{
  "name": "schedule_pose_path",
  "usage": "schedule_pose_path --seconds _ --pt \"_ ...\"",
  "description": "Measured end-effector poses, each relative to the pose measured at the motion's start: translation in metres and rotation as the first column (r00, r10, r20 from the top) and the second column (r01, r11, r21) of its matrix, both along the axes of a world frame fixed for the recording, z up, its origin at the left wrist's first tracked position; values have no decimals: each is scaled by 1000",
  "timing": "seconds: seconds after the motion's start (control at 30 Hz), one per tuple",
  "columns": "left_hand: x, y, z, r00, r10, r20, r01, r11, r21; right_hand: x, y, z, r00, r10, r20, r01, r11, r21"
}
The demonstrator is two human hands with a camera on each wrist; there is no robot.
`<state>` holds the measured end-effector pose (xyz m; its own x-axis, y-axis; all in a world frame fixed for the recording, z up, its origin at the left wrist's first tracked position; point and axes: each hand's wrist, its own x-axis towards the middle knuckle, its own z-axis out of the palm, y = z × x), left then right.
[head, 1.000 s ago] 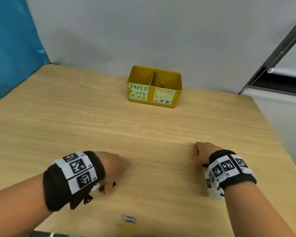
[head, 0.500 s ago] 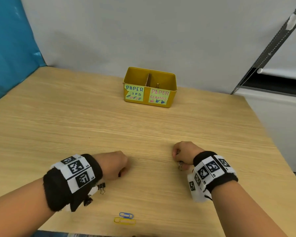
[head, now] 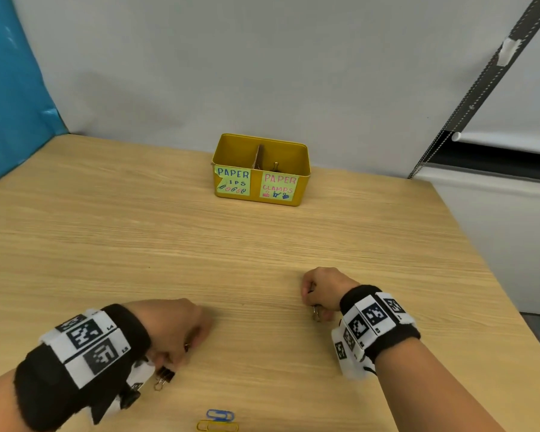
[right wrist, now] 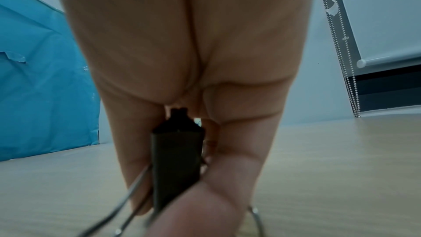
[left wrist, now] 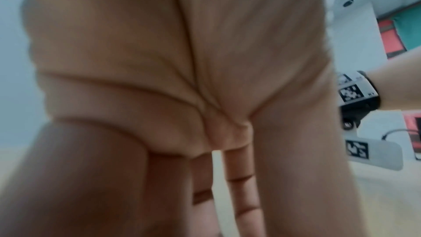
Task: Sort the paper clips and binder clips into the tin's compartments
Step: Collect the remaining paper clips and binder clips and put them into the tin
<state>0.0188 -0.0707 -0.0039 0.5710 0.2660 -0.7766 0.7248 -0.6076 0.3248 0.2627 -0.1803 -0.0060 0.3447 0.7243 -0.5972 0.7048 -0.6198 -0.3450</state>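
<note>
Two binder clips are showing outside the tin: one black binder clip (head: 166, 376) is lying on the desk (head: 106, 238) at lower left, just beside the left hand (head: 175, 330), and another binder clip (right wrist: 176, 158) is sitting pinched in the right hand (head: 323, 289). Two paper clips, a blue paper clip (head: 220, 415) and a yellow paper clip (head: 217, 427), are lying at the bottom edge. The left hand's fingers are curling down; whether they are holding anything I cannot tell. One yellow tin (head: 303, 169), divided in two, is standing at upper centre against a grey wall (head: 231, 73), with a clip handle showing in its right compartment. A blue sheet (head: 10, 104) is hanging at upper left.
</note>
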Motion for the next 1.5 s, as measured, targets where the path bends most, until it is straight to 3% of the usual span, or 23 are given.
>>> schedule_pose_path --seconds 0.2,0.33,0.43,0.7,0.8,0.97,1.27,1.33,1.4,1.43,1.5 --pt "-17 1 -1 991 -92 -93 97 994 45 2 5 0 1000 15 20 -14 1000 -22" --pt "-16 -5 -14 987 -137 -78 148 977 154 2 7 -2 999 22 29 -22 1000 -15" --pt "-19 -2 -11 994 -88 -71 94 991 97 3 8 -2 1000 14 14 -14 999 -29" --pt "-49 -7 -4 982 -187 31 185 981 53 2 8 -3 1000 11 9 -11 1000 -25" --pt "-54 -20 -7 973 -224 49 216 967 132 1 8 -3 999 24 29 -24 999 -24" --pt "-56 -32 -24 956 -232 179 182 948 261 -3 6 -2 996 72 58 -71 997 -11" --pt "-30 -5 -18 960 -184 211 142 970 199 -5 22 7 992 124 27 -124 992 5" --pt "-15 8 -9 961 -189 202 145 966 216 -3 37 19 991 124 49 -129 984 123" --pt "1 26 3 960 -188 206 136 961 240 2 56 41 997 5 73 -31 929 368" --pt "11 35 10 960 -177 216 121 960 251 6 67 54 995 -74 74 25 857 515" --pt "35 57 26 948 -175 264 96 953 287 18 90 78 974 -216 66 90 637 766"
